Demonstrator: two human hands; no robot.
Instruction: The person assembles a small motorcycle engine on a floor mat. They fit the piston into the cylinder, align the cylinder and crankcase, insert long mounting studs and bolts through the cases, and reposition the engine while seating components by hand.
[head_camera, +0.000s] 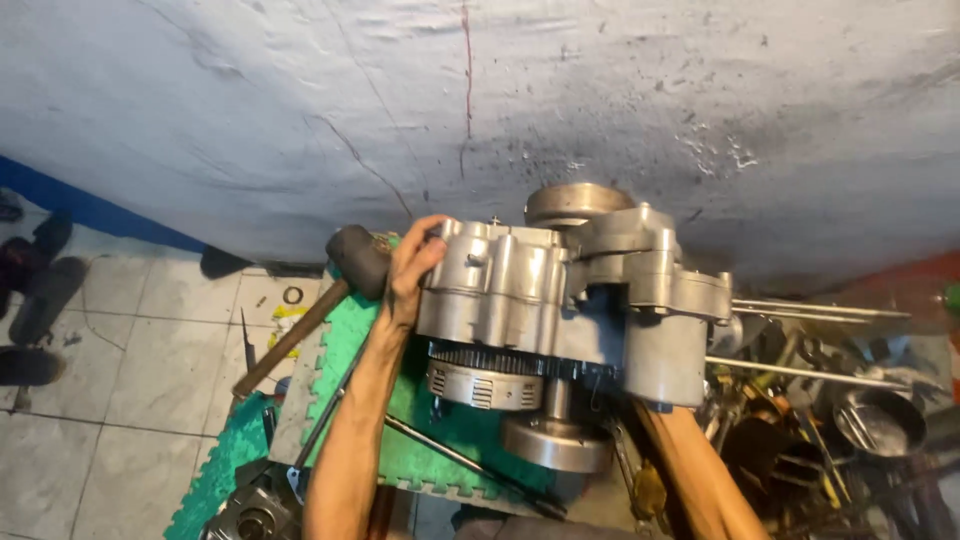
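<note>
Bare cast aluminium fills the grip: the left hand (412, 262) is clamped on the upper left corner of an engine crankcase (560, 300), fingers curled over its ribbed edge. The right hand is hidden behind the case; only its forearm shows beneath the right end, so whether it is closed on anything cannot be told. The crankcase is held up above a green foam mat (345, 370) with interlocking edges, in front of a rough grey wall (250, 110) marked with cracks and dark specks. A toothed clutch basket (485, 375) and a smooth round drum (555, 443) hang on its underside.

Just beside the left hand lies a rubber mallet (330, 290), black head and wooden handle, resting across the mat's edge. A long steel rod (450, 455) crosses the mat. At right, a heap of metal tools and parts (830, 410), with a dented steel bowl among them. Pale floor tiles (130, 350) lie to the left.
</note>
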